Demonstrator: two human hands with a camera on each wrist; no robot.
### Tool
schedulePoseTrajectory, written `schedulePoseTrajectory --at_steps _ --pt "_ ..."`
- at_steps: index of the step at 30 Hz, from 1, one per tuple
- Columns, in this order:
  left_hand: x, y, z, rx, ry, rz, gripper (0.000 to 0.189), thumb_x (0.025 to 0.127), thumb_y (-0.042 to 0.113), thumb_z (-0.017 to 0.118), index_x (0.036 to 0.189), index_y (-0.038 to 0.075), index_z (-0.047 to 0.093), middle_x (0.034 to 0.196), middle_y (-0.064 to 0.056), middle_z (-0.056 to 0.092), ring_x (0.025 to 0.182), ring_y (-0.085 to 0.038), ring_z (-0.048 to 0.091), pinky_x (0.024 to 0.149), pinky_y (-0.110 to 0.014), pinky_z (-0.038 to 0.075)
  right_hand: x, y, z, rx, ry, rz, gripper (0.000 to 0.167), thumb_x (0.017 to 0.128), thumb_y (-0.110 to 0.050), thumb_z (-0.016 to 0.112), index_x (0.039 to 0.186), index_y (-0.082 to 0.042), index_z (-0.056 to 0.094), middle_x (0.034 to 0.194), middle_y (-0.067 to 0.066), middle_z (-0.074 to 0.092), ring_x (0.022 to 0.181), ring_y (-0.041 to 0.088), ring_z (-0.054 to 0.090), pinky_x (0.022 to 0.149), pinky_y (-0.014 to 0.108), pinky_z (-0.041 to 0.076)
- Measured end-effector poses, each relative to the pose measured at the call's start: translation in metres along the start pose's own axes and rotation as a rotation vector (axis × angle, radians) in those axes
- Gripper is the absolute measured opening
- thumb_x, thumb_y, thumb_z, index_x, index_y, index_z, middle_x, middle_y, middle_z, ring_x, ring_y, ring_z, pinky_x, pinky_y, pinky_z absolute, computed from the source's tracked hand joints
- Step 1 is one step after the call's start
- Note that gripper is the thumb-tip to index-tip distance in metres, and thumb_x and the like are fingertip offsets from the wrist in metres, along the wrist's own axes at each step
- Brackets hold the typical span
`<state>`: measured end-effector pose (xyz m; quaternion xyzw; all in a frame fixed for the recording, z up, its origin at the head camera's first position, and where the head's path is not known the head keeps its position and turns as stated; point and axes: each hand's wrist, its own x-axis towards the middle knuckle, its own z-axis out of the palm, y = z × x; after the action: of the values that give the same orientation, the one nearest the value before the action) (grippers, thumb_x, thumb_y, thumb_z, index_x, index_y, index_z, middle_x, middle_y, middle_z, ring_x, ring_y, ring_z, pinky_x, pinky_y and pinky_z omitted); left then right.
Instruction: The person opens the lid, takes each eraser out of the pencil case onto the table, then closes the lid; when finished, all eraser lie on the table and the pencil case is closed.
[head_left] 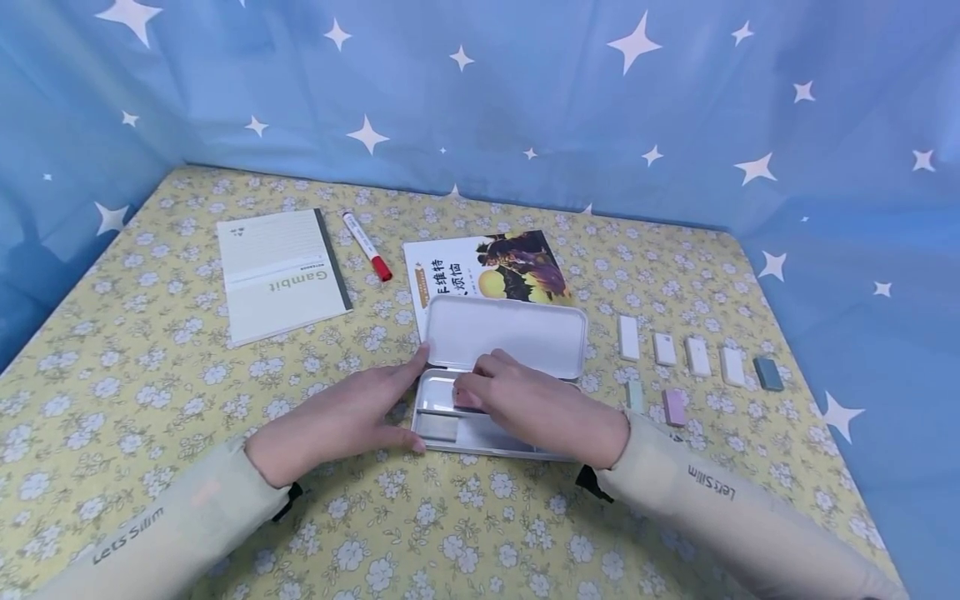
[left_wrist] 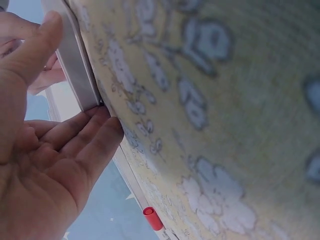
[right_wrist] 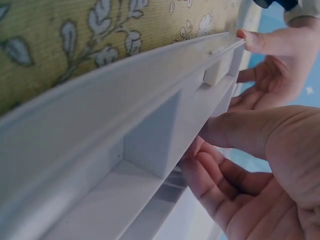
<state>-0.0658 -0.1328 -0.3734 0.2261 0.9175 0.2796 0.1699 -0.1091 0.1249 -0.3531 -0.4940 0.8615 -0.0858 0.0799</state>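
A white pencil tin (head_left: 510, 337) lies with its lid raised at the back and shallow compartments in its base. My left hand (head_left: 352, 421) holds the tin's left end, thumb at the front corner and fingers along the left side; in the left wrist view the thumb (left_wrist: 47, 40) lies against the wall. My right hand (head_left: 528, 400) reaches over the tin, thumb and fingers pinching a small reddish-brown piece (head_left: 467, 400) in the back compartment, mostly hidden by the fingers. A pale eraser (right_wrist: 217, 72) sits in the front left compartment.
To the right stand several white erasers (head_left: 627, 337), a dark teal one (head_left: 768, 374), a pale green one (head_left: 635, 396) and a purple one (head_left: 674, 407). Behind the tin lies a picture book (head_left: 517, 262). A notebook (head_left: 277, 275) and red-capped marker (head_left: 365, 243) lie to the left.
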Motion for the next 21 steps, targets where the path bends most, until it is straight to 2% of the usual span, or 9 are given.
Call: schedulePoseTrajectory --at_steps 5,13,17,21 --pt "-0.001 -0.001 0.000 -0.008 0.004 0.007 0.115 0.085 0.042 0.084 0.167 0.002 0.014 0.165 -0.022 0.041 0.146 -0.040 0.051 0.121 -0.053 0.045 0.001 0.000 0.000 0.076 -0.019 0.020 0.018 0.107 -0.024 0.058 0.115 -0.023 0.074 0.102 -0.002 0.068 0.091 0.010 0.057 0.079 0.023 0.055" --pt "-0.001 -0.002 0.001 0.001 0.014 0.021 0.115 0.085 0.042 0.084 0.167 0.001 0.013 0.165 -0.022 0.040 0.146 -0.039 0.051 0.121 -0.053 0.046 -0.003 0.005 -0.002 0.131 -0.052 -0.002 0.025 0.107 -0.020 0.059 0.128 -0.023 0.072 0.108 -0.001 0.068 0.093 0.009 0.060 0.077 0.022 0.056" --pt "0.001 0.001 0.000 -0.009 -0.001 0.004 0.117 0.084 0.042 0.086 0.167 0.002 0.012 0.166 -0.021 0.039 0.147 -0.037 0.051 0.121 -0.050 0.046 -0.006 0.009 -0.005 0.163 -0.078 -0.015 0.033 0.106 -0.013 0.060 0.137 -0.022 0.069 0.120 -0.001 0.072 0.103 0.014 0.063 0.085 0.028 0.058" --pt "0.002 0.002 0.000 -0.022 -0.010 -0.020 0.119 0.083 0.041 0.087 0.167 0.003 0.012 0.166 -0.020 0.040 0.147 -0.036 0.051 0.122 -0.050 0.046 -0.004 0.011 -0.007 0.153 -0.099 -0.028 0.039 0.105 -0.008 0.061 0.140 -0.023 0.067 0.119 -0.002 0.072 0.101 0.014 0.061 0.083 0.027 0.057"
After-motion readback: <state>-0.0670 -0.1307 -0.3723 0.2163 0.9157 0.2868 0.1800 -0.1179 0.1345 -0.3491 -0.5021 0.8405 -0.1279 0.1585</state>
